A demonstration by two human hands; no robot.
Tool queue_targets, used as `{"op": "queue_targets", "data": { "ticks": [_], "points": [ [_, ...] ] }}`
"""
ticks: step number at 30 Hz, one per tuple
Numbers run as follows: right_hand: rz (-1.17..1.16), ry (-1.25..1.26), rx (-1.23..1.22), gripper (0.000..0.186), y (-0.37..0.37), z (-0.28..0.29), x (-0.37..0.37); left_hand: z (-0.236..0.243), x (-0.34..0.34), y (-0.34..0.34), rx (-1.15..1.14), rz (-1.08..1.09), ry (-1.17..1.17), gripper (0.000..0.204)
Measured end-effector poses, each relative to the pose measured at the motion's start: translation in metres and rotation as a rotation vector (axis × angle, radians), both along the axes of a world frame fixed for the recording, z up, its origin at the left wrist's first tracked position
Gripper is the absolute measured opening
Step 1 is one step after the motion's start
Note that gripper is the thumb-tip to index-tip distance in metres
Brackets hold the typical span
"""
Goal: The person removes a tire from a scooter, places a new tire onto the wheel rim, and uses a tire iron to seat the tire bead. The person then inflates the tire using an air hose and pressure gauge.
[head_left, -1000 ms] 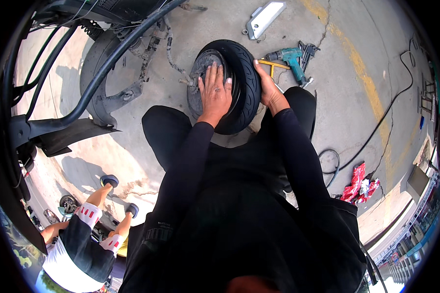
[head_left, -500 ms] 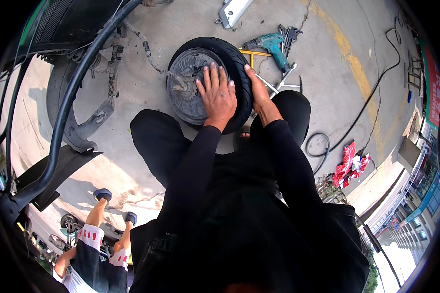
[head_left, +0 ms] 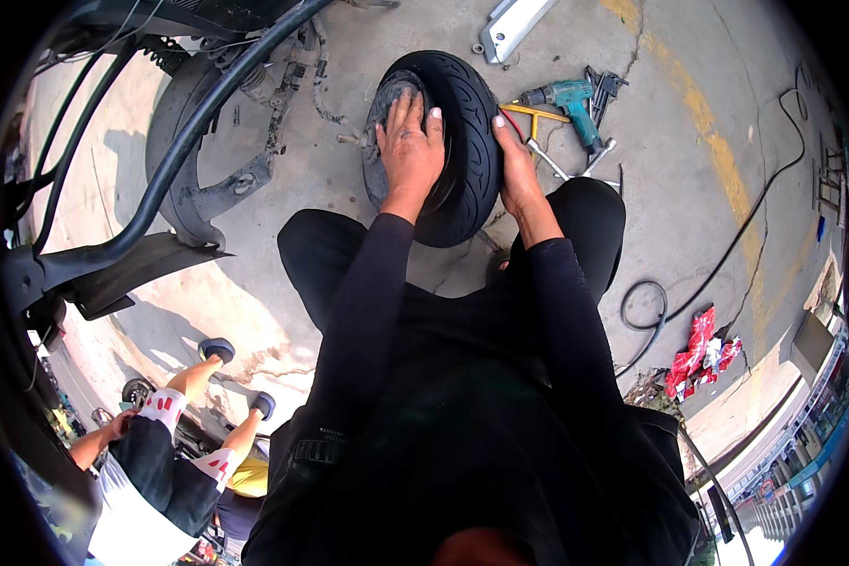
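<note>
Grey concrete floor (head_left: 717,123) spreads over most of the frame, with a yellow line at upper right. A dark vehicle frame (head_left: 204,123) fills the upper left, running out past the edge. At lower left, another person (head_left: 151,462) is cut off by the dark fisheye rim.

The tyred hub wheel (head_left: 470,141) stands on edge, tilted, at upper centre, between the two hands. The left hand (head_left: 411,156) lies flat on its grey side face, fingers extended and thumb set apart, covering much of the hub. The right hand (head_left: 521,179) presses the tread from the right, thumb along it; its other fingers are hidden, so I cannot tell whether they curl round the tyre.

A black hose (head_left: 663,316) loops at right, with concrete between it and the right knee. A silver panel (head_left: 516,28) is cut by the top edge. Right of the wheel lie a teal drill (head_left: 570,97), partly overlapping dark tools, and a metal wrench (head_left: 547,158). Crumpled red packaging (head_left: 691,354) lies at lower right.
</note>
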State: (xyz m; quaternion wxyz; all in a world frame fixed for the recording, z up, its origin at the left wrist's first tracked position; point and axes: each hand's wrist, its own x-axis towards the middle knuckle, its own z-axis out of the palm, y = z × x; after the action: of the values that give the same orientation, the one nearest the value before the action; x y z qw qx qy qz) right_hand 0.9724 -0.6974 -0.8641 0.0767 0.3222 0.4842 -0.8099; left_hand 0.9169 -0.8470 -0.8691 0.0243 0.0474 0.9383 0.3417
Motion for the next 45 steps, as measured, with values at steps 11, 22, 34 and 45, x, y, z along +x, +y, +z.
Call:
{"op": "queue_targets", "data": {
  "ticks": [11, 22, 34, 45],
  "points": [
    [-0.083, -0.084, -0.208, 0.074, 0.014, -0.015, 0.01, -0.024, 0.031, 0.011, 0.039, -0.186, 0.213, 0.048],
    [-0.358, -0.33, 0.054, 0.083, 0.012, -0.041, 0.032, -0.045, 0.049, 0.052, -0.124, -0.247, 0.239, 0.048],
    [-0.254, -0.271, 0.181, 0.079, -0.025, -0.028, 0.063, -0.048, 0.04, 0.023, 0.013, -0.3, 0.074, 0.05],
    [0.352, 0.17, 0.124, 0.082, -0.105, -0.001, 0.045, 0.077, 0.025, -0.085, -0.011, 0.054, -0.276, 0.072]
  ]
}}
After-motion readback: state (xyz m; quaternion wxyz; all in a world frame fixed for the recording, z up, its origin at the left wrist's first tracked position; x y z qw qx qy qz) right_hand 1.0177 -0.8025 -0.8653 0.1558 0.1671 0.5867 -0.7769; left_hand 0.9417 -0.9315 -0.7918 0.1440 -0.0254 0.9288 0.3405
